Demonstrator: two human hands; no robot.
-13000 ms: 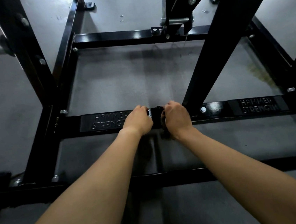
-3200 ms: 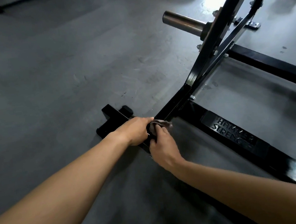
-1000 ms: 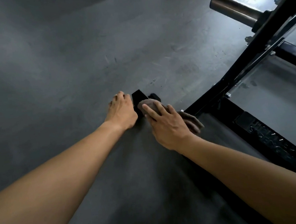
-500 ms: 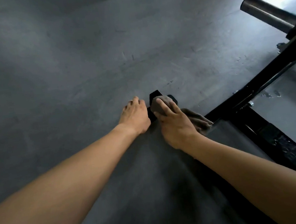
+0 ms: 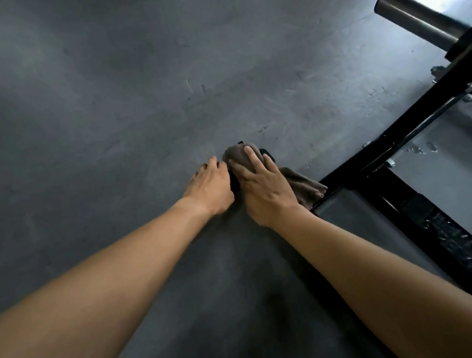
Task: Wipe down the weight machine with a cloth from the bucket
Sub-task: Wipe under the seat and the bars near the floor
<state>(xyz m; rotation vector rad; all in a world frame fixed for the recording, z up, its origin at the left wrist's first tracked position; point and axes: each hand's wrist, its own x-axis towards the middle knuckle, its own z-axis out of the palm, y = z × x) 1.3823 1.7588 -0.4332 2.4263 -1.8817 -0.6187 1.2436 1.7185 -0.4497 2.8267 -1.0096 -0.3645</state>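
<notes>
The brown cloth (image 5: 302, 187) lies under the right hand (image 5: 265, 187), on the low end of the black weight machine (image 5: 393, 136). The right hand presses flat on it, fingers spread. The left hand (image 5: 213, 184) rests just beside the cloth on the gray floor (image 5: 101, 128), fingers loose, holding nothing.

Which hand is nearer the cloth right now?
Right. The right hand lies flat on the cloth, pressing it onto the end of the frame. The left hand rests just left of the cloth; whether it touches is unclear.
</notes>
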